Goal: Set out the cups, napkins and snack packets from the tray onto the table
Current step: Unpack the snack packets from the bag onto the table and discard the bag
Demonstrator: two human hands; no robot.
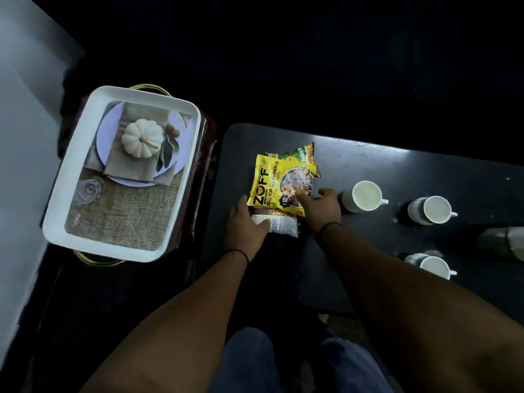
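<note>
Looks like the snack step: both hands rest flat and open on the packets, left hand (246,222) on the white packet (279,224), right hand (320,205) on the yellow packet (280,180), just left of the nearest cup (364,195). The tray (71,194) sits well left of that cup, apparently emptied. Next I'd guess they spread the pile apart.

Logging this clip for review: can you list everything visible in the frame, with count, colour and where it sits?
tray: one, white rim, printed base picturing a pumpkin on a plate and burlap; left of the table, on a dark stand, nothing loose seen in it
table: one, black, centre right
snack packets: a small overlapping pile, at least three; yellow one on top, green and yellow behind it, a white and brown one nearest the person; on the table's left part
cups: three, white with handles, on the table right of the packets
pale object: one, at the right edge, too dim to identify
left hand: on the near packet
right hand: fingers on the yellow packet
</note>
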